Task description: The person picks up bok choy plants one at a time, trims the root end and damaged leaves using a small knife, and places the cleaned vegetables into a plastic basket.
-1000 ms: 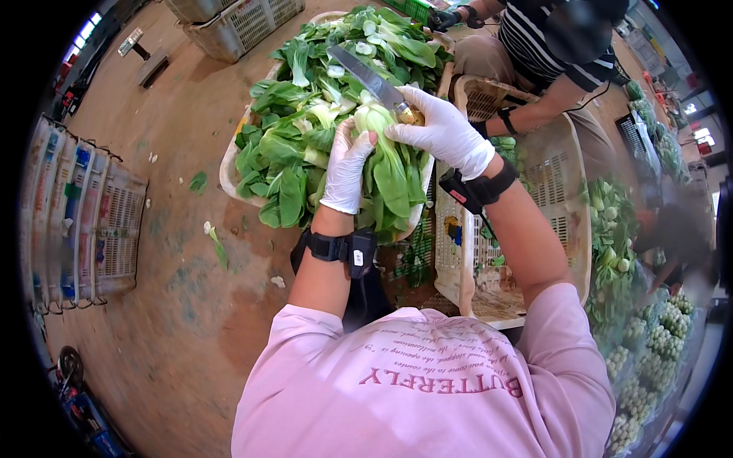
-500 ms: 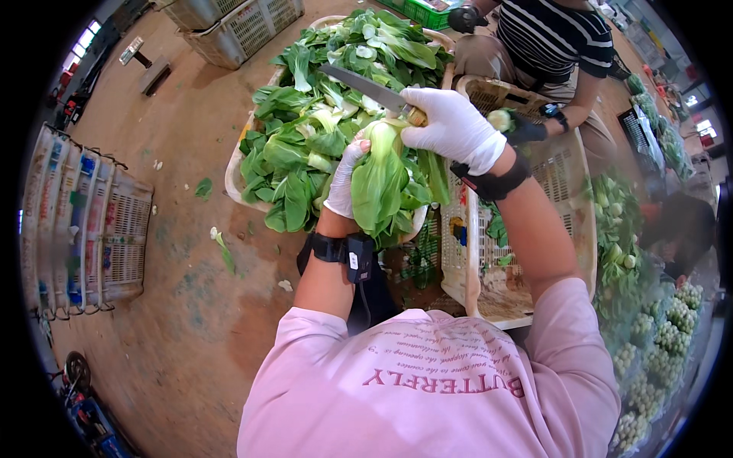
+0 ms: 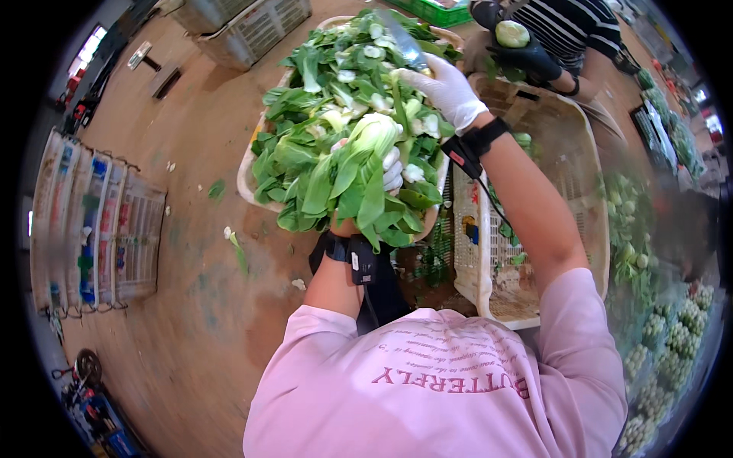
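In a white glove, my left hand (image 3: 392,169) is closed around a head of bok choy (image 3: 376,137); the leaves hide most of the fingers. Its pale base points up and its green leaves hang toward me. My right hand (image 3: 452,91), also gloved, grips a knife (image 3: 407,44) to the upper right of this head, with the blade pointing up and away from me. A green leaf stalk (image 3: 400,103) shows just beside the right fingers; whether they hold it I cannot tell. Below both hands lies a pale crate (image 3: 246,177) heaped with bok choy leaves and cut pieces (image 3: 305,114).
Right of the heap stands another pale crate (image 3: 565,172) with leaf scraps. Beyond it a co-worker's dark-gloved hand (image 3: 534,59) holds a trimmed bok choy (image 3: 511,33). Stacked crates (image 3: 99,229) stand at left, more (image 3: 256,34) at the back. Bagged greens (image 3: 664,359) line the right.
The knife and my right hand have moved up and away from the bok choy's base. My left hand has turned the head, its base now facing up. The co-worker's hand has risen with its bok choy.
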`<state>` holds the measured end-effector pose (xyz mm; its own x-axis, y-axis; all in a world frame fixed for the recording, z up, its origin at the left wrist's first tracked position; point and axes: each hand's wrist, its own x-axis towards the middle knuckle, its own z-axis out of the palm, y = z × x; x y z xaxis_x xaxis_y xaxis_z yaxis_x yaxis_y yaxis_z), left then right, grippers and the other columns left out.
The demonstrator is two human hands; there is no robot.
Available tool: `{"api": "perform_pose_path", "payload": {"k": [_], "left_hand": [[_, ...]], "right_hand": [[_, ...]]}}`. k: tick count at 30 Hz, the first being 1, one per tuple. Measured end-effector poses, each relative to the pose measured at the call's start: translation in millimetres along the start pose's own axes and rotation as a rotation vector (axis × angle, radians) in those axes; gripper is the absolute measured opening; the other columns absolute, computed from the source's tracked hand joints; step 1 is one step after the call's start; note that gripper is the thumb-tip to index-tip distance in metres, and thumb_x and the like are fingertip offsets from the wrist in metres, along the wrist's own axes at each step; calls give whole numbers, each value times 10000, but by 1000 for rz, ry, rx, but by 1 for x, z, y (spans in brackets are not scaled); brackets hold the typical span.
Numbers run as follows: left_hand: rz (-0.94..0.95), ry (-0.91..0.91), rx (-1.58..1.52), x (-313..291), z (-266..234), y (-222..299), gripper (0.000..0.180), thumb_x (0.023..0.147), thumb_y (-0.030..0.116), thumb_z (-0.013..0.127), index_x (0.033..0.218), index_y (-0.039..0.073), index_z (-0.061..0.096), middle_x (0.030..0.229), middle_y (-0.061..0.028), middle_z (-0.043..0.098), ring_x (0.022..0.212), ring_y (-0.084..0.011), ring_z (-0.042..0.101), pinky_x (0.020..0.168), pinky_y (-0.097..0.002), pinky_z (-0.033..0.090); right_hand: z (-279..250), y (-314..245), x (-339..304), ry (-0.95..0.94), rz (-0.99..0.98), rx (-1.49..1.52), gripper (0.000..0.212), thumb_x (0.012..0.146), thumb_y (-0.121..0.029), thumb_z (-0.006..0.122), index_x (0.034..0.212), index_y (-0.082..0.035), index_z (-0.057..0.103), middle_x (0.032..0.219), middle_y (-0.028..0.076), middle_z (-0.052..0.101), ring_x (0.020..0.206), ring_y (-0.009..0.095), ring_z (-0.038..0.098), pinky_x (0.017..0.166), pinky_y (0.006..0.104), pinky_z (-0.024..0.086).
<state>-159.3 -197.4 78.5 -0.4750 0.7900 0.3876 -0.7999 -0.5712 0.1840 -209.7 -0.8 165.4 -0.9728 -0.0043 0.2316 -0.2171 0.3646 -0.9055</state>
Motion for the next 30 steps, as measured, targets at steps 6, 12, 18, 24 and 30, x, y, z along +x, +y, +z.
{"api": "perform_pose_path", "payload": {"k": [6,12,18,24,30], "left_hand": [[207,237,88,-17,2,4,620,881,465,485,1303,12,456,890,-106,547,615,-190,473,575,-307,387],[370,269,288,-8,19,-4,547,892,393,453,1309,39,452,1224,-153,557,1092,-267,579,962,-379,472],[777,788,1029,6,26,-14,566,846,183,622,1337,49,375,1224,-93,529,1093,-183,535,971,-326,418],[657,766,1006,9,31,-19,536,825,44,621,1309,86,394,1210,-94,539,1053,-172,550,922,-306,452],[652,817,1051,10,27,-21,487,839,12,579,1288,70,400,1161,-101,557,1007,-162,562,908,-299,463]], "right_hand": [[26,-44,-53,-73,-96,213,227,862,-183,672,1025,-28,639,791,19,640,697,70,577,642,232,467],[26,-72,-79,-275,-116,-177,493,786,-456,723,926,10,647,713,146,603,644,286,608,611,342,461],[17,-31,-69,-359,73,-34,293,832,-215,739,988,5,624,805,-27,581,730,52,517,651,214,432],[14,-14,-74,-359,213,329,366,794,-267,763,999,-16,595,790,-28,568,679,45,489,614,195,398],[5,-15,-69,-499,407,330,322,825,-172,732,1060,-40,555,811,-19,567,621,18,522,489,168,396]]}}
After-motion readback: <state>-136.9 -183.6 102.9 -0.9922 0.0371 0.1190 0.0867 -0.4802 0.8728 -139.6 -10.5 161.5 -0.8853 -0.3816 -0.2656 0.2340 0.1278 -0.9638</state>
